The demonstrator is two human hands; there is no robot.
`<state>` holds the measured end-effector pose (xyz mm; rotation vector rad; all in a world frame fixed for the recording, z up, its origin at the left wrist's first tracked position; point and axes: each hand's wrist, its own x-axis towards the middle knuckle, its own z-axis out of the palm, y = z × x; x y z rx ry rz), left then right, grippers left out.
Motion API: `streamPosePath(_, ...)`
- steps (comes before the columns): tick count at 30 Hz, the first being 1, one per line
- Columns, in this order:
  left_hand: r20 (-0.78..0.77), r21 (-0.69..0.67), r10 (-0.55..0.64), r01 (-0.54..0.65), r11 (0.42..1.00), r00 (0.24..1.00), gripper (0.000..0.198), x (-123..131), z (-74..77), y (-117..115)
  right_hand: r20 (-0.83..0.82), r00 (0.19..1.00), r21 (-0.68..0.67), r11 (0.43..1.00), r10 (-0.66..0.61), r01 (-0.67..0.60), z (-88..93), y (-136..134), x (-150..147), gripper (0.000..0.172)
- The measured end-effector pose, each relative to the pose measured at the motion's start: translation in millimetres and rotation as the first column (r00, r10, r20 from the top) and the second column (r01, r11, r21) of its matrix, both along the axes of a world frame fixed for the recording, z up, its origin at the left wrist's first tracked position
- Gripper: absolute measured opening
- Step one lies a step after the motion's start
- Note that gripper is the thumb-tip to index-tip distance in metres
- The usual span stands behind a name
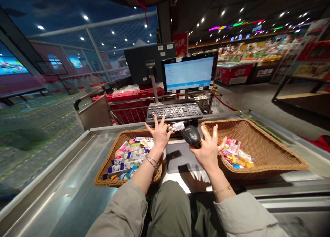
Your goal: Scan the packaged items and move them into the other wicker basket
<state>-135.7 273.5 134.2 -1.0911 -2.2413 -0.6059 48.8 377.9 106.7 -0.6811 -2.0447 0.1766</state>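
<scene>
A small clear-wrapped packet [176, 127] sits just off the thumb of the left hand [160, 135], above the near edge of a black keyboard [174, 112]. The view is too cramped to be sure whether it rests on something or is pinched by the thumb, though the fingers look spread apart, not closed on it. It looks light and crinkly, likely to slip, so it would be best taken by the middle or a sealed end. A black handheld barcode scanner [190, 135] lies against the right hand [207, 151], whose fingers also fan wide apart rather than wrapping round its body. This compact, stiff tool would sit best in the palm, held by its grip. Below the left hand, a woven wicker basket [110, 163] holds a heap of wrapped snacks [127, 158], and a 2nd basket [260, 154] under the right hand holds a smaller pile of bright sweets [234, 152]. Between the baskets lies a dark mat [177, 158] on a stainless steel checkout counter [60, 182]. Beyond them, a monitor [189, 73] shows a pale blue screen.
</scene>
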Motion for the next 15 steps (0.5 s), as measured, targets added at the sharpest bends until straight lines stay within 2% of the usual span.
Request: streamPosePath(15, 0.003, -0.003, -0.009, 0.009, 1.000, 1.000, 0.019, 2.2, 1.4, 4.5, -0.052, 0.999, -0.003, 1.000, 0.010, -0.010, 1.7, -0.6, 0.4, 0.012)
